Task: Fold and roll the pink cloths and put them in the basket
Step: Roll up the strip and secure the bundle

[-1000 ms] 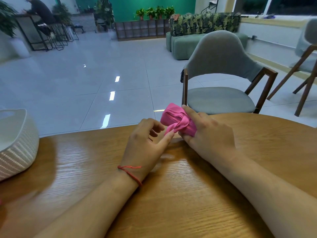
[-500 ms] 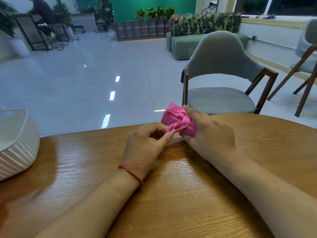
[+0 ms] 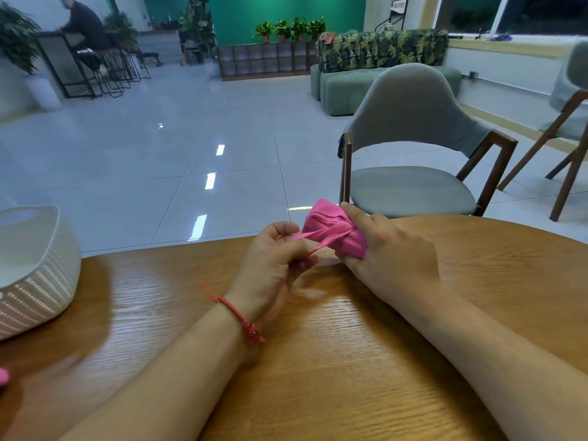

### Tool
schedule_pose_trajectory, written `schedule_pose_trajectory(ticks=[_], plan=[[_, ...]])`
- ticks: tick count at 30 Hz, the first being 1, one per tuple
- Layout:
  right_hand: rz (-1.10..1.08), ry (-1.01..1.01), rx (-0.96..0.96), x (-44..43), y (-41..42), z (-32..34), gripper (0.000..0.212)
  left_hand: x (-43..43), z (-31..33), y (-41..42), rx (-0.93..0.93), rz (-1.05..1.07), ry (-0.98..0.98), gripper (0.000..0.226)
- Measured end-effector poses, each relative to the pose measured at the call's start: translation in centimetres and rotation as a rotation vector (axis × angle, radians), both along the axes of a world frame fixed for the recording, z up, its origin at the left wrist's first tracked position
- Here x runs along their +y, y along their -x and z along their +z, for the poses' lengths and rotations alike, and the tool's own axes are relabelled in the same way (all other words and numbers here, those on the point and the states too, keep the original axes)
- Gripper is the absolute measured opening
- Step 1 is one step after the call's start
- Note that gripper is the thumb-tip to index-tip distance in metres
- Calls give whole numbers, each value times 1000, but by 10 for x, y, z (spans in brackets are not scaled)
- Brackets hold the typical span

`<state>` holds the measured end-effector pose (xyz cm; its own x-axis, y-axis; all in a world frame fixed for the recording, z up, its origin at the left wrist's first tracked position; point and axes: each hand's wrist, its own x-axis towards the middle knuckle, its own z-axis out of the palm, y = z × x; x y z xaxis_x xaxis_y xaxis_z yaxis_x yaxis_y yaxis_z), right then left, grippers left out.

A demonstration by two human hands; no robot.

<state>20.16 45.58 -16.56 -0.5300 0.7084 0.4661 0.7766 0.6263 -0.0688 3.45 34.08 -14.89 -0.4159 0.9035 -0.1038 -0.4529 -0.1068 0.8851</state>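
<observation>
Wooden tabletop (image 3: 350,361), far edge: right hand (image 3: 397,259) grips rolled pink cloth (image 3: 321,216), left hand (image 3: 270,272) pinches its loose tail (image 3: 327,232). Nxt prob. tuck tail, then basket (image 3: 41,281), left edge.

White woven plastic basket (image 3: 47,281): cut off by the frame's left edge.
Pink patch (image 3: 3,375): lower left edge, blurred, mostly out of frame; cannot tell what it is.
Rolled pink cloth (image 3: 331,230): right side covered by the right hand (image 3: 391,253); its loose strip's end hidden in the curled fingers of the left hand (image 3: 273,265).
Second grey chair (image 3: 577,68): upper right, mostly out of frame.
</observation>
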Motion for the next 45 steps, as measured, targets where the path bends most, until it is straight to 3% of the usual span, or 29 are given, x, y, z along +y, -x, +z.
schedule_pose_trajectory(ticks=[3, 8, 13, 19, 23, 26, 31, 33, 36, 40, 45], plan=[[2, -10, -17, -1, 1, 0, 77, 3, -7, -2, 199, 58, 94, 17], [-11, 14, -14, 0, 0, 0, 76, 2, -15, -4, 275, 134, 130, 13], [-13, -1, -34, -1, 1, 1, 77, 4, -14, 1, 152, 180, 126, 11], [-33, -20, -64, 0, 1, 1, 76, 4, 0, 3, -246, 22, 41, 12], [-19, -39, -89, -1, 3, -2, 75, 5, 4, -2, -316, -13, -29, 13], [-29, -54, -101, -2, 4, -2, 73, 4, 5, -2, -228, -13, -45, 10], [-31, -50, -102, -3, 3, 0, 72, 0, 2, -11, 132, 111, 75, 18], [-29, -58, -100, -2, 3, 0, 72, 0, 0, -9, 187, 168, 77, 18], [-16, -73, -108, -1, 3, -2, 73, 0, 0, -6, 99, 215, 64, 19], [-1, -104, -106, 1, 4, -4, 75, 3, 5, -6, -169, 123, 60, 13], [-3, -89, -95, 2, 0, -3, 75, -6, 18, -3, -358, 10, -204, 36]])
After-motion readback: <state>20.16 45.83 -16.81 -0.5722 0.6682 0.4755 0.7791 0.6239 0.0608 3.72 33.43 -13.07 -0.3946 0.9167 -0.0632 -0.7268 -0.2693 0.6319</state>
